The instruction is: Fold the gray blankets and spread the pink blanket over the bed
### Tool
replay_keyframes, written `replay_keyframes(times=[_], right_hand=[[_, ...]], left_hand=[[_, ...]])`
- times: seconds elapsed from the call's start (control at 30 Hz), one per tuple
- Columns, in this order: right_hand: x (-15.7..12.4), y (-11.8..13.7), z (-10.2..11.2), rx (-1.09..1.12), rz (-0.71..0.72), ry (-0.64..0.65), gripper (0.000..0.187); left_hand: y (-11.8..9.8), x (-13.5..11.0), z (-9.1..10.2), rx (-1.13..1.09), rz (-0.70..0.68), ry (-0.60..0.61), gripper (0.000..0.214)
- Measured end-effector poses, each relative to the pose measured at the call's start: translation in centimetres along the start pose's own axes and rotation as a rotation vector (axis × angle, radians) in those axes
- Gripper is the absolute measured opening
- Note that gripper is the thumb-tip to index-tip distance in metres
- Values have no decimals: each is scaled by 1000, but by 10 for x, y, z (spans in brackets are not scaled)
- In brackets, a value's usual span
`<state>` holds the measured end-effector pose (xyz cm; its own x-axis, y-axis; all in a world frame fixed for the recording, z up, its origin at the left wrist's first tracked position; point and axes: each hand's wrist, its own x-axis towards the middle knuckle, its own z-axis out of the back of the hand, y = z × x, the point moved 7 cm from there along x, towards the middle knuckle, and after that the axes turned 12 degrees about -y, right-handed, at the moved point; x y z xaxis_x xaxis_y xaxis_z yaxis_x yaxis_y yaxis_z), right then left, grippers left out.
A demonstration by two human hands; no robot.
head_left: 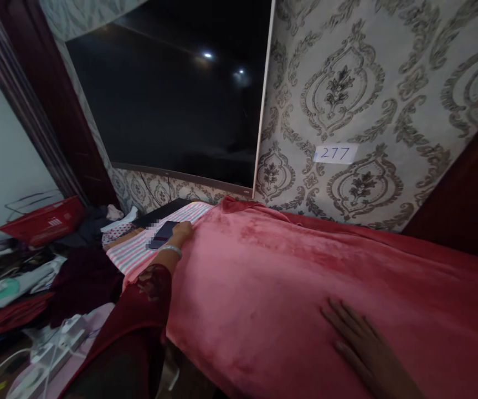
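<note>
My left hand [183, 231] reaches forward with a band at the wrist and its fingers closed on the near right end of a dark flat phone [165, 235]. Part of the phone is blurred into blocks. Beneath it lies a striped pink, white and grey cloth [133, 256]. My right hand [355, 332] rests flat with spread fingers on a plush pink-red blanket [255, 282], which is draped over a long surface and has a few creases.
A large dark television [172, 94] hangs on the patterned wall above the blanket. A paper label [335, 153] reads 277. To the left are piled clothes [85, 277], a red bag [43, 221] and a white power strip [58, 349] with cables.
</note>
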<state>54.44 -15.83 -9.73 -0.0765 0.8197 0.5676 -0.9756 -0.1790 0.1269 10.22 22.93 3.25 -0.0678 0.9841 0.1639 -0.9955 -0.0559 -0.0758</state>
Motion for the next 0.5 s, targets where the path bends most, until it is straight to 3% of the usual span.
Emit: replay_keyframes(times=[0.23, 0.43, 0.5], right_hand=[[2, 2, 3, -6, -6, 21, 55], [11, 11, 10, -7, -67, 107, 57], [13, 13, 11, -4, -93, 136, 57]], left_hand=[[-1, 3, 7, -158, -31, -100, 26], [9, 9, 11, -360, -46, -76, 30], [10, 9, 11, -408, -50, -45, 22]])
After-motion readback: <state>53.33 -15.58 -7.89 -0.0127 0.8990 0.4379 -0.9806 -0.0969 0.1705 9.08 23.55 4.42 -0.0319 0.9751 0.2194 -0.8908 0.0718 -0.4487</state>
